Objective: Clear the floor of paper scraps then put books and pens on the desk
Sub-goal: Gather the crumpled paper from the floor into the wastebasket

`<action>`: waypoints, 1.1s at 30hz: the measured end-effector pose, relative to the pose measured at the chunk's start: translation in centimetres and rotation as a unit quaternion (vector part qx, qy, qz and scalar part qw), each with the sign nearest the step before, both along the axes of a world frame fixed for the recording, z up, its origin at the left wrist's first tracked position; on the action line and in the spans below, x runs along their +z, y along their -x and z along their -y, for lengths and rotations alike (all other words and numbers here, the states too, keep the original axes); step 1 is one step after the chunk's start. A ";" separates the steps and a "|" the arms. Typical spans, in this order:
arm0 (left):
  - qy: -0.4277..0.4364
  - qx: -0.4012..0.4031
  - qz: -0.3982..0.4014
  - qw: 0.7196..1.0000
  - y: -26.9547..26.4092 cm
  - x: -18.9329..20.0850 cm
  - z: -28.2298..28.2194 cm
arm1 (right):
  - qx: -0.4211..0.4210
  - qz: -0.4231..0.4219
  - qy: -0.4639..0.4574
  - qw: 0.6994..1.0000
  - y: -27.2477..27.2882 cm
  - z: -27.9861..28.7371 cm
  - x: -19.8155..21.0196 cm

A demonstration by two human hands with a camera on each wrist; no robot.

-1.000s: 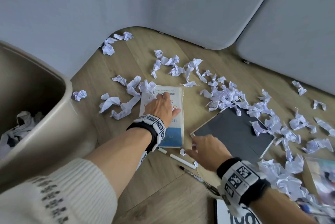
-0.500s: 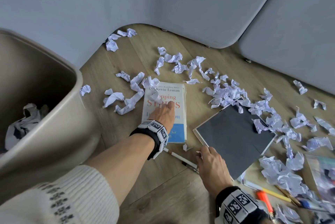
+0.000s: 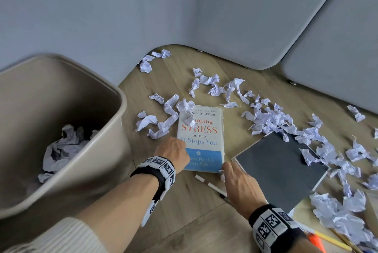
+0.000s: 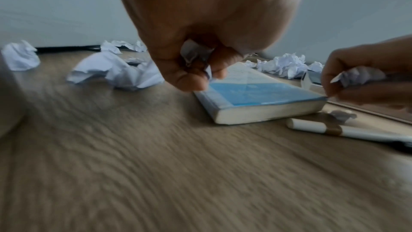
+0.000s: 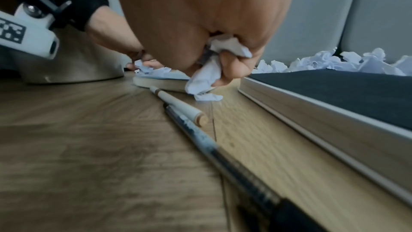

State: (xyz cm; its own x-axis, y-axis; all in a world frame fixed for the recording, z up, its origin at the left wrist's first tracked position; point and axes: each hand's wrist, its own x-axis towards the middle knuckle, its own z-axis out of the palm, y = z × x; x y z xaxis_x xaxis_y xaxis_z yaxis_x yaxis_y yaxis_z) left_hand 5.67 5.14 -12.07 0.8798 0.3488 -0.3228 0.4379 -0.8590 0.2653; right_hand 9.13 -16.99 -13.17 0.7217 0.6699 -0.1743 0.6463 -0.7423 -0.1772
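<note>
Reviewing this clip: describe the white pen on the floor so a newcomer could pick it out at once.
Start at the beige bin on the left, then go right to the white-and-blue book. The white pen lies on the wood floor just below the book's near edge, beside the right hand; unlike the dark pen alongside, it is white with a tan band.

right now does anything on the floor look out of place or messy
Yes. Crumpled paper scraps litter the wooden floor, some lying on the Stopping Stress book and the dark-covered book. A white pen also lies on the floor. Both hands hold scraps: left hand, right hand.
</note>
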 end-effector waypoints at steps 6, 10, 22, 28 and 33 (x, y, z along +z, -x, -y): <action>-0.028 0.069 0.035 0.997 -0.4 1.0 -1.2 | 0.033 0.012 -0.009 0.999 0.1 -0.2 0.8; -0.043 0.084 0.041 0.995 -1.0 0.4 -1.5 | -0.011 -0.032 -0.019 0.999 -0.3 0.1 -1.0; -0.111 0.280 0.116 0.947 -3.5 -0.6 -5.1 | 0.046 -0.028 -0.055 0.997 -8.1 -5.9 2.7; -0.059 0.343 0.117 0.930 -5.0 -2.7 -5.5 | 0.049 0.036 -0.041 0.997 -12.6 -16.3 2.5; -0.127 0.280 0.127 0.943 -4.6 -5.1 -5.2 | 0.120 0.097 0.053 0.987 -13.1 -19.9 -2.2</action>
